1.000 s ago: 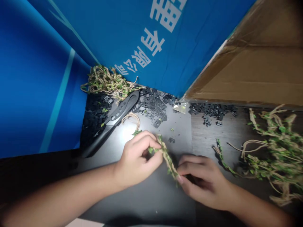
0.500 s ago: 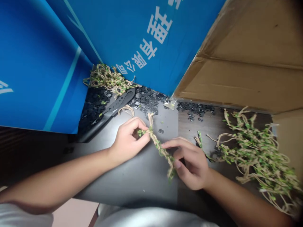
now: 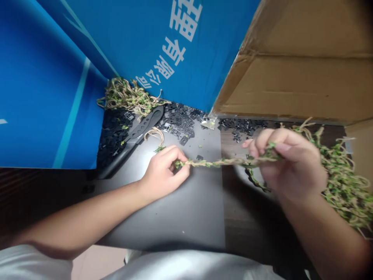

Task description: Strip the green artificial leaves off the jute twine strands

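Here, a strand of jute twine with small green artificial leaves (image 3: pixel 224 162) is held level between both hands.
Left fingers (image 3: pixel 171 157) pinch one end, right fingers (image 3: pixel 276 137) clench the other, above a dark table (image 3: pixel 186 221); a tangled leafy twine heap (image 3: pixel 345 190) lies at 3 o'clock, a black perforated knife (image 3: pixel 145 126) at 11 o'clock.

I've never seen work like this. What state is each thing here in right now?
Left hand: pinching one end of the strand.
Right hand: raised, gripping the strand's other part.
Leafy jute strand: stretched nearly straight between the hands.
Large vine heap: tangled, behind the right hand.
Small vine bundle: tangled, in the far corner.
Black plastic pieces: scattered loose.
Black perforated tool: lying on the tabletop.
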The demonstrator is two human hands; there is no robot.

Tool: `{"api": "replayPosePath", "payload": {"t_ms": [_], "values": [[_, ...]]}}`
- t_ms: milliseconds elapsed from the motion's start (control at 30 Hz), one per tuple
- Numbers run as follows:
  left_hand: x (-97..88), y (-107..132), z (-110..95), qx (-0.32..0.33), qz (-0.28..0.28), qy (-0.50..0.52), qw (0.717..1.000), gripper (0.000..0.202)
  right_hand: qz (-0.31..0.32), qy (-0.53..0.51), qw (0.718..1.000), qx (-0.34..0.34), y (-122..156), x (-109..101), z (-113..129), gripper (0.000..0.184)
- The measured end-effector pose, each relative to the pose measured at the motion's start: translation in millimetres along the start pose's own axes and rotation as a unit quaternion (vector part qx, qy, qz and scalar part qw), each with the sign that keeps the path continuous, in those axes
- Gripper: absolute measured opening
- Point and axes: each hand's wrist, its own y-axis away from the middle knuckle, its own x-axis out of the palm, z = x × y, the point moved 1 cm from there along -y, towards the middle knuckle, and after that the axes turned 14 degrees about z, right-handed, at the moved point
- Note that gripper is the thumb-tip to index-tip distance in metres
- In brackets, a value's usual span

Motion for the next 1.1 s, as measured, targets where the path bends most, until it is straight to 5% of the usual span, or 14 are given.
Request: {"api": "replayPosePath", "payload": {"t_ms": [133,200,300,333,400,567,667,833,1100], "values": [[0.8,0.5,-2.2,0.018,0.035,-0.014,0.999,0.009,-0.083,0.213,0.969,0.096,-1.1,-33.7,12.4,0.032],[1.1,0.7,-3.6,0.023,0.055,-0.022,0.998,0.007,-0.076,0.423,0.890,0.149,3.0,-41.7,16.1,0.037],[1.5,0.6,-5.6,0.026,0.073,-0.040,0.996,0.005,-0.031,0.611,0.786,0.089,8.5,-26.9,21.8,0.030],[1.6,0.4,-6.0,0.028,0.075,-0.047,0.996,0.004,-0.019,0.617,0.785,0.052,10.5,-14.6,23.8,0.020],[1.8,-0.4,-6.6,0.032,0.081,-0.059,0.994,0.004,0.021,0.549,0.835,0.008,14.7,17.1,25.4,0.008],[2.1,-1.1,-7.2,0.056,0.102,-0.088,0.989,0.010,0.200,0.347,0.915,0.045,22.1,81.9,2.8,0.040],[2.2,0.2,-8.4,0.068,0.103,-0.096,0.988,0.011,0.216,0.281,0.933,0.066,22.9,84.0,-18.0,0.043],[2.8,1.3,-9.5,0.072,0.113,-0.087,0.987,0.009,0.221,0.318,0.916,0.102,26.6,71.2,-26.7,0.027],[0.7,-0.6,-9.5,0.053,0.116,-0.024,0.992,0.005,0.211,0.377,0.901,0.026,27.9,68.5,-22.7,0.020]]}}
